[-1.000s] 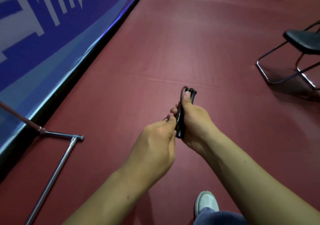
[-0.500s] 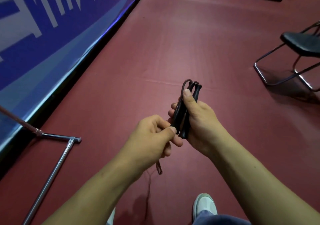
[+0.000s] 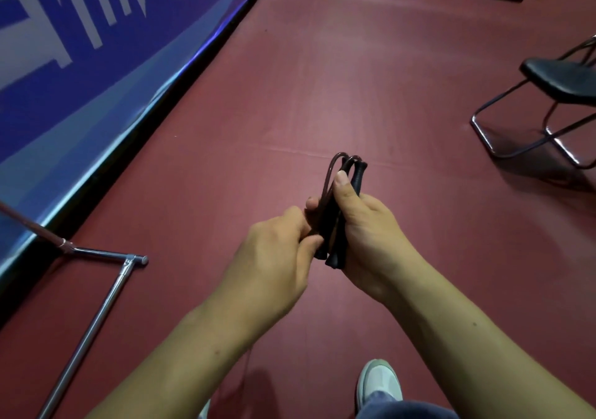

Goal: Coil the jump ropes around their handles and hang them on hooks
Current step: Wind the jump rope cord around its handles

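Observation:
Two black jump rope handles (image 3: 335, 225) stand side by side, upright, in the middle of the head view. My right hand (image 3: 371, 234) grips them, its thumb pressed along their upper part. A dark reddish rope (image 3: 329, 179) loops over the handle tops and runs down their left side. My left hand (image 3: 274, 257) sits just left of the handles with fingers curled, pinching the rope against them. A thin strand of rope (image 3: 245, 370) trails down toward the floor between my forearms.
A chrome rack base (image 3: 96, 305) stands on the red floor at the lower left, next to a blue and white banner wall (image 3: 80, 63). A black folding chair (image 3: 561, 96) stands at the right. My shoe (image 3: 380, 380) shows at the bottom.
My left hand has come up from below the handles and closed in against them, drawing the rope with it. The dangling rope end seen earlier is hidden behind my left hand.

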A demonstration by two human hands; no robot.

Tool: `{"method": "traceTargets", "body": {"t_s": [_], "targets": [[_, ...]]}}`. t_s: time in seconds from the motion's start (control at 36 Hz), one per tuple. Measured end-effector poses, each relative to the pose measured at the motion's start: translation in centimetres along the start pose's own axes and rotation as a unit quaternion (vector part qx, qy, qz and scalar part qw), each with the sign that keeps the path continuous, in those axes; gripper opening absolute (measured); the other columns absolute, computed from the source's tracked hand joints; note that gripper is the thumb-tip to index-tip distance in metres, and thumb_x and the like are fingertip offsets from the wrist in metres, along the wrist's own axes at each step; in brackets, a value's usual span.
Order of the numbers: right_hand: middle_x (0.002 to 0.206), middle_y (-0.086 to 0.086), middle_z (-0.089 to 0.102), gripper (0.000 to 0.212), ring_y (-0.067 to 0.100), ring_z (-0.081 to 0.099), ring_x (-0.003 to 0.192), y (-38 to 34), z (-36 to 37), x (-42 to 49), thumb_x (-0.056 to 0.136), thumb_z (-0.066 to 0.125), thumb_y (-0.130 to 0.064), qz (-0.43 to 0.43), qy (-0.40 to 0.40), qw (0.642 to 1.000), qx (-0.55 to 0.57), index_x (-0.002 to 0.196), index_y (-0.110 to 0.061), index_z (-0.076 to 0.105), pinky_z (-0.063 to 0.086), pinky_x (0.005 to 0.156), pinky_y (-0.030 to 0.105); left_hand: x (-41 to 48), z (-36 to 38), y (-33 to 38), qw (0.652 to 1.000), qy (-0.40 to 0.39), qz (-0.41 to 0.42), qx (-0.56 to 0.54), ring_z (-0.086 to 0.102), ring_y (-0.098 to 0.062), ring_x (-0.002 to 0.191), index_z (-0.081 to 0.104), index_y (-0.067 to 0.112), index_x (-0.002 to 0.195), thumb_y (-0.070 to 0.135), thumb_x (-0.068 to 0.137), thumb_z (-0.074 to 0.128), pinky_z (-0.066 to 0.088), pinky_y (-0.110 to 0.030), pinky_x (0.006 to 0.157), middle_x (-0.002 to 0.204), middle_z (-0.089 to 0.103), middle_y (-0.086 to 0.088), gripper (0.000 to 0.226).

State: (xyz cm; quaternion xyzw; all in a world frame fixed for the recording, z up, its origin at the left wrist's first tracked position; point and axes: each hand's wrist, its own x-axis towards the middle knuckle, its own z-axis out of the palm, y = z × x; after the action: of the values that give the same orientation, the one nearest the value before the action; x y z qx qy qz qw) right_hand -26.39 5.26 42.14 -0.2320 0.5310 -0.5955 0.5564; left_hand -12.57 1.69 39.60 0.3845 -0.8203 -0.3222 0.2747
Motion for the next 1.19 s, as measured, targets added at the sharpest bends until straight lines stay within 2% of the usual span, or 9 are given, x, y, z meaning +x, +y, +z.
{"method": "traceTargets", "body": {"t_s": [0.17,0.28,0.47,0.58,0.67,0.81,0.94,1.08,1.19], "targets": [[0.075,0.006,0.063,0.048,0.02,0.06,0.059,0.1,0.8,0.6,0.099,0.052,-0.053,0.016,0.033,0.997,0.07,0.082,-0.009,0.059,0.049,0.052,0.031,-0.1,0.3,-0.2,0.995,0.005,0.087,0.053,0.052,-0.03,0.072,0.043,0.022,0.093,0.026,0.095,0.054,0.048,-0.047,0.061,0.079,0.054,0.002,0.012],[0.07,-0.001,0.051,0.039,0.012,0.052,0.058,-0.3,0.7,1.4,0.097,0.058,-0.052,0.028,0.042,0.984,0.171,0.09,-0.015,0.051,0.048,0.053,0.026,-0.4,0.7,0.2,0.996,0.011,0.084,0.035,0.048,-0.021,0.073,0.031,0.032,0.087,0.017,0.093,0.055,0.044,-0.039,0.064,0.082,0.051,0.004,0.029],[0.065,-0.005,0.042,0.034,0.009,0.041,0.053,-0.7,0.6,2.1,0.098,0.058,-0.049,0.009,0.019,0.981,0.194,0.095,-0.016,0.056,0.042,0.054,0.027,-1.4,1.5,1.7,0.997,0.019,-0.021,-0.069,0.055,-0.005,0.059,0.051,0.025,0.1,0.019,0.09,0.064,0.036,-0.015,0.053,0.064,0.056,0.008,0.018],[0.06,-0.006,0.032,0.042,0.01,0.035,0.05,-0.6,0.6,2.3,0.088,0.063,-0.056,-0.015,0.017,0.971,0.238,0.073,-0.021,0.046,0.041,0.061,0.03,-0.8,1.4,2.2,0.975,0.023,-0.145,-0.169,0.064,-0.005,0.064,0.049,0.033,0.111,0.054,0.084,0.061,0.051,-0.027,0.059,0.075,0.071,0.005,0.037],[0.057,-0.006,0.021,0.045,0.01,0.029,0.045,-0.8,0.8,2.0,0.086,0.069,-0.051,-0.025,0.032,0.965,0.258,0.065,-0.023,0.042,0.044,0.054,0.027,-0.5,1.1,2.4,0.958,-0.006,-0.188,-0.218,0.063,-0.006,0.06,0.052,0.031,0.112,0.061,0.081,0.06,0.046,-0.03,0.056,0.08,0.075,0.004,0.044],[0.055,-0.006,0.032,0.043,0.01,0.034,0.042,-0.9,0.8,1.6,0.099,0.062,-0.043,-0.017,0.056,0.961,0.271,0.067,-0.022,0.043,0.047,0.051,0.027,-0.4,1.1,2.6,0.953,-0.057,-0.183,-0.234,0.056,-0.007,0.051,0.061,0.021,0.086,0.052,0.093,0.059,0.043,-0.031,0.057,0.071,0.073,0.001,0.032],[0.057,0.0,0.042,0.041,0.016,0.048,0.046,-0.6,1.0,1.0,0.102,0.056,-0.044,-0.025,0.054,0.973,0.223,0.073,-0.018,0.044,0.053,0.06,0.033,-0.5,1.2,2.8,0.957,-0.057,-0.175,-0.224,0.055,-0.003,0.05,0.058,0.025,0.087,0.064,0.091,0.048,0.042,-0.027,0.055,0.07,0.07,0.003,0.041],[0.06,0.006,0.054,0.043,0.031,0.076,0.088,-0.2,1.7,0.5,0.105,0.048,-0.044,-0.046,0.073,0.987,0.132,0.07,-0.018,0.05,0.053,0.076,0.043,-0.6,1.6,3.7,0.958,-0.006,-0.194,-0.213,0.051,-0.004,0.046,0.056,0.02,0.08,0.066,0.095,0.033,0.036,-0.024,0.049,0.059,0.06,0.005,0.053],[0.101,0.005,0.078,0.072,0.023,0.071,0.086,0.5,2.6,-0.3,0.106,0.04,-0.048,-0.055,0.087,0.993,0.066,0.043,-0.026,0.066,0.055,0.081,0.044,-0.5,2.6,3.6,0.909,0.061,-0.284,-0.299,0.068,-0.037,0.077,0.062,0.019,0.094,0.075,0.083,0.027,0.049,-0.042,0.064,0.082,0.067,-0.021,0.067]]}}
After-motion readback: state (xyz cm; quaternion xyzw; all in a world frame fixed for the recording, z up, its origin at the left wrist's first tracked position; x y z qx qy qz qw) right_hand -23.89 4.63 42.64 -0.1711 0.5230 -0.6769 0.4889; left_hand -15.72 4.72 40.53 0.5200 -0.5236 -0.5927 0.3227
